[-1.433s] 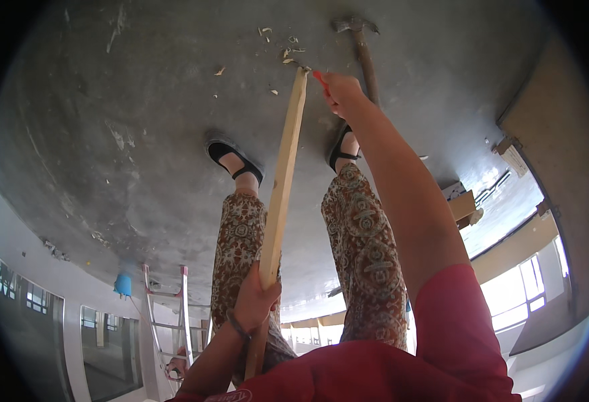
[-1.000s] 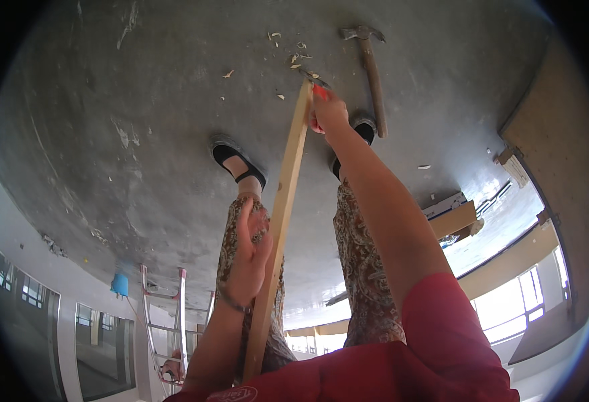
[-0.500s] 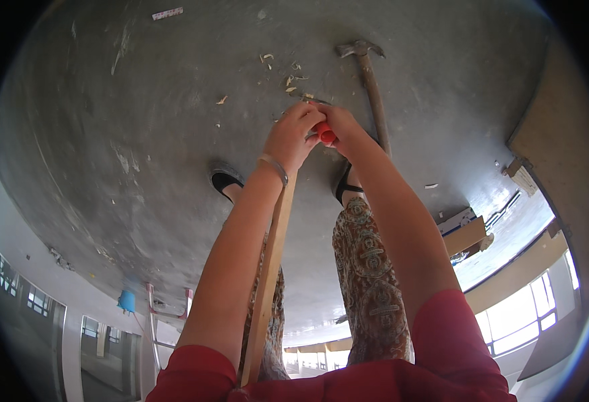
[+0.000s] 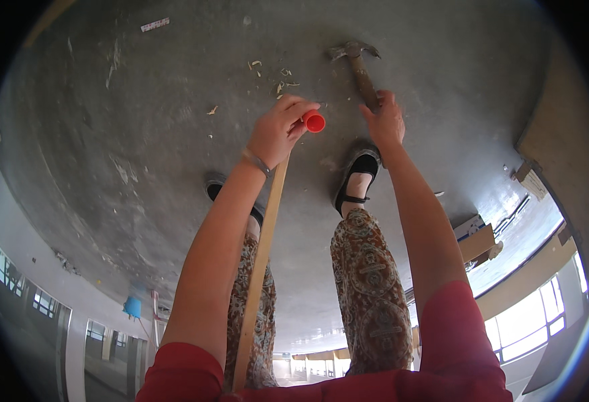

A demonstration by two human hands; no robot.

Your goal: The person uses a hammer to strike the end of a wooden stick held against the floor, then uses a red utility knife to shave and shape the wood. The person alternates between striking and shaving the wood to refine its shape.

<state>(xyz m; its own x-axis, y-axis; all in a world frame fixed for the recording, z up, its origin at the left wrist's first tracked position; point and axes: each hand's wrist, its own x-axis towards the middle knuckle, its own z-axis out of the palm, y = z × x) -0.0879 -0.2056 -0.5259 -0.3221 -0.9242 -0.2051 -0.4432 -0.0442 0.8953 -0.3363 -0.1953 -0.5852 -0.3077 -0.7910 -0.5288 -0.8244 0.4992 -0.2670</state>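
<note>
In the fingers of my left hand (image 4: 278, 127) is a red tube-like piece (image 4: 314, 121), its round hollow end facing up toward me; its other end is hidden by the hand. A long narrow wooden strip (image 4: 262, 261) runs from beneath that hand back between my legs to my body. Whether the left hand also touches the strip, I cannot tell. Farther right, my right hand (image 4: 385, 122) closes around the wooden handle of a claw hammer (image 4: 360, 72). The hammer's head points away from me, and the handle's near end is hidden by the hand.
Curled wood shavings (image 4: 281, 86) lie scattered on the grey floor (image 4: 154, 221) beyond my hands. My black shoes (image 4: 360, 167) stand below them. A small printed strip (image 4: 155, 25) lies far left. Toward the right sits an open cardboard box (image 4: 477, 242); a blue bucket (image 4: 132, 307) is at lower left.
My right hand has left the red piece and moved right onto the hammer's handle. My left hand keeps the red piece and has shifted slightly left. The view has shifted a little.
</note>
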